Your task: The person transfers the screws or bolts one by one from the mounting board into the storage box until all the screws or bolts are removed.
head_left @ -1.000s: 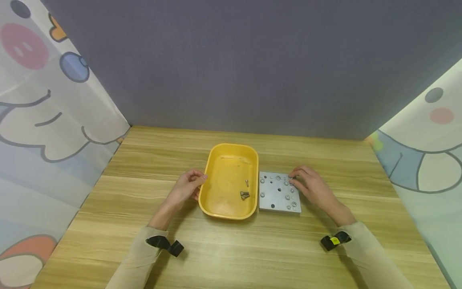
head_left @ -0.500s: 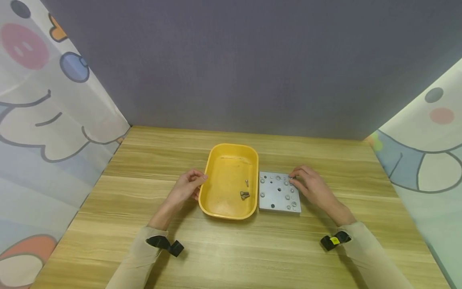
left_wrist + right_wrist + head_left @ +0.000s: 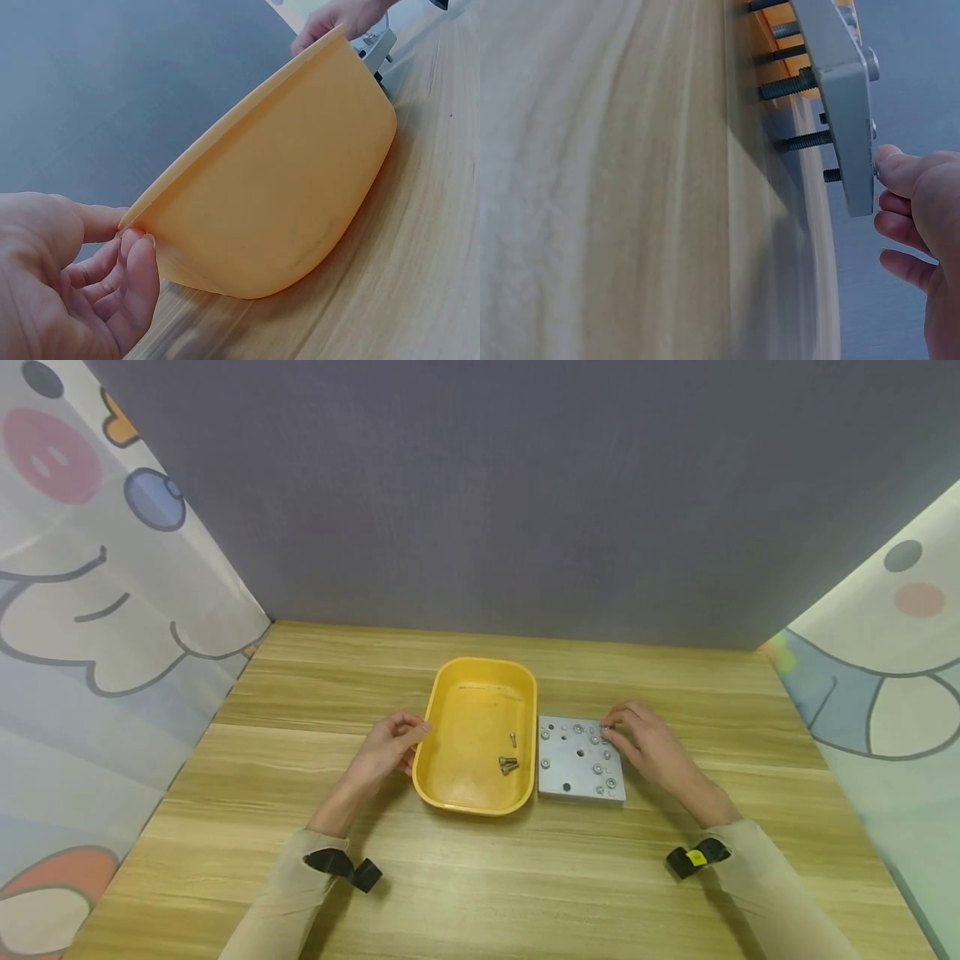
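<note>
1. At the far right corner of the metal plate (image 3: 562,768), our right hand (image 3: 651,750) pinches a small screw (image 3: 877,172) by its head.
2. Just left of the plate, our left hand (image 3: 388,747) pinches the rim of the yellow tray (image 3: 468,718), where three loose screws (image 3: 509,767) lie.
3. Since a second ago, only our right fingertips have shifted, barely; we judge this screw unfinished.
</note>
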{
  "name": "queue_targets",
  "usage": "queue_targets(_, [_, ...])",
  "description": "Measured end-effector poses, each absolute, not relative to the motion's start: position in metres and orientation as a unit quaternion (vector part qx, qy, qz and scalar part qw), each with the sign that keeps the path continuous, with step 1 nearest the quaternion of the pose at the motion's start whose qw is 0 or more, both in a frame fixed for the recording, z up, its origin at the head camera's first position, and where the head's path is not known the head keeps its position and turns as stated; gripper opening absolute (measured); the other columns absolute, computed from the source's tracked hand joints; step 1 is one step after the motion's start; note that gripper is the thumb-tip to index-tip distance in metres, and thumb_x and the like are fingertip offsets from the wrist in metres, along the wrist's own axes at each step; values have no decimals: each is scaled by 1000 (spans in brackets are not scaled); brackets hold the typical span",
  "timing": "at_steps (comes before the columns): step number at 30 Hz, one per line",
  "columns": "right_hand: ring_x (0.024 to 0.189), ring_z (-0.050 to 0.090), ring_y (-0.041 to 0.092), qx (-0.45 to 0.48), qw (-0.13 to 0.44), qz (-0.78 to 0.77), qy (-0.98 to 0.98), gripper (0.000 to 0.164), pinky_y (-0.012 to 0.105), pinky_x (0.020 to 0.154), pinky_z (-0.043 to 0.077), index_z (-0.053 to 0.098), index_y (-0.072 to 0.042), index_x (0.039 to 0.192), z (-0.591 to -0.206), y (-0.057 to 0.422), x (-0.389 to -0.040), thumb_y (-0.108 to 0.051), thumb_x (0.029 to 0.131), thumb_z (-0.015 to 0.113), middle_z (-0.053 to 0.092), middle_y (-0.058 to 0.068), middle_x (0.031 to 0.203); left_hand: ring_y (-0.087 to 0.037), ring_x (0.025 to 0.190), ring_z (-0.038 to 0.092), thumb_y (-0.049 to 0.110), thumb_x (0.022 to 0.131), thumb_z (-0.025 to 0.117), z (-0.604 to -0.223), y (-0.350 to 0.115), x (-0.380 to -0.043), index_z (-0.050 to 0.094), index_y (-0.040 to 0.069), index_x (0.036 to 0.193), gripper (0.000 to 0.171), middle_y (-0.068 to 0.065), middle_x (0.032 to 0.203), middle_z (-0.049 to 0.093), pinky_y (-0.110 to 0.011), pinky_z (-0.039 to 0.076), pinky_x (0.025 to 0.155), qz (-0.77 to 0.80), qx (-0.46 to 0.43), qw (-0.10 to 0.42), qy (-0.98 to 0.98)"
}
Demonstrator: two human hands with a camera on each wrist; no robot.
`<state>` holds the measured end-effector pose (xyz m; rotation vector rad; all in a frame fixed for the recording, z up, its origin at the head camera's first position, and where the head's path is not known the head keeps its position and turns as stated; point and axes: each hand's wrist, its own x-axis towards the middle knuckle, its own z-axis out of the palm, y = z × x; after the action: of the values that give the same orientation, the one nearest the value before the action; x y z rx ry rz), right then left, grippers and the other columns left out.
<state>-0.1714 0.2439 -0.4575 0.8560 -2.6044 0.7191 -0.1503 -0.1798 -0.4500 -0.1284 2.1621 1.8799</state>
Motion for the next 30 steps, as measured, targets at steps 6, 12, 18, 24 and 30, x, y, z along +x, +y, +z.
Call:
queue_targets(6, [98,64,31,307,164,252,-903,15,50,86,56,69,3,103,-454,244,-173,0,89,76,66,15,107,-13,56,61,20,104,63,-450,-180,-151,56,-5,118,29,-10,89,66,-25,55,51,652,-49,138,744])
queue_targets(12, [99,65,34,315,175,245,-900,16,53,87,56,69,2,102,-451,244,-175,2,88,77,67,16,106,-14,57,62,20,105,63,-451,-181,-150,55,-6,119,30,-12,92,67,-25,56,51,655,-43,137,742])
queue_targets(18, [102,65,36,323,175,246,-897,17,55,89,55,68,2,102,-447,244,-176,1,88,78,67,18,108,-13,57,63,20,105,62,-452,-181,-151,55,-6,119,30,-12,93,67,-25,56,51,657,-40,137,740])
queue_targets(24, [103,65,37,331,176,243,-895,18,55,92,54,68,3,101,-444,244,-178,2,87,78,67,18,108,-13,56,62,19,105,62,-451,-180,-151,56,-5,118,28,-11,91,67,-25,55,50,658,-42,136,739])
queue_targets(30, [103,65,35,332,163,233,-899,17,54,93,54,68,2,102,-440,245,-179,-1,88,78,67,17,109,-14,56,62,19,105,62,-451,-180,-151,56,-5,118,27,-11,92,67,-25,55,50,656,-48,138,741])
